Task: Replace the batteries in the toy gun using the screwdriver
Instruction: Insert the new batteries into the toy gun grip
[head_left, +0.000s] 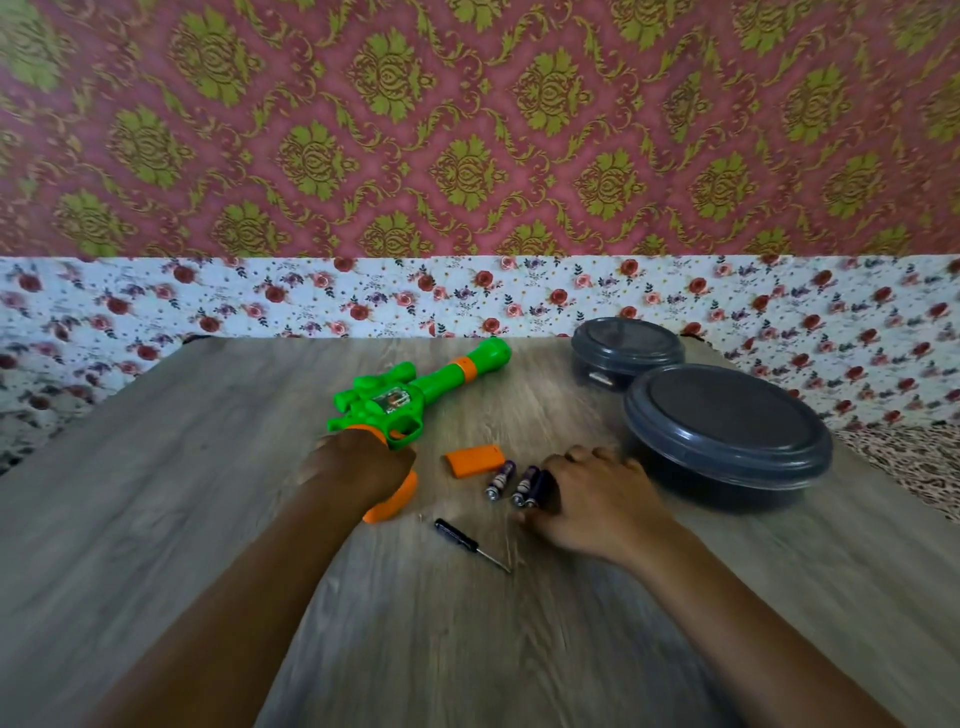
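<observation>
Left hand (363, 465) wrapped round gun (410, 395) grip mid-frame to steady it, right hand (587, 499) curled on batteries (519, 483) beside cover (474, 460), screwdriver (470, 543) parked below, likely reloading.

A: Only one cam, worn on your head, wide-angle, looking fwd and down over the wooden table (218, 519).

B: How close?

A: Close. Your forearms come in from the bottom edge; left hand (358, 470) and right hand (592, 499) sit near frame centre.

B: And the top half?

A: Patterned wall (467, 130) straight ahead, past the table's far edge. Edges bend, blur a bit.
</observation>
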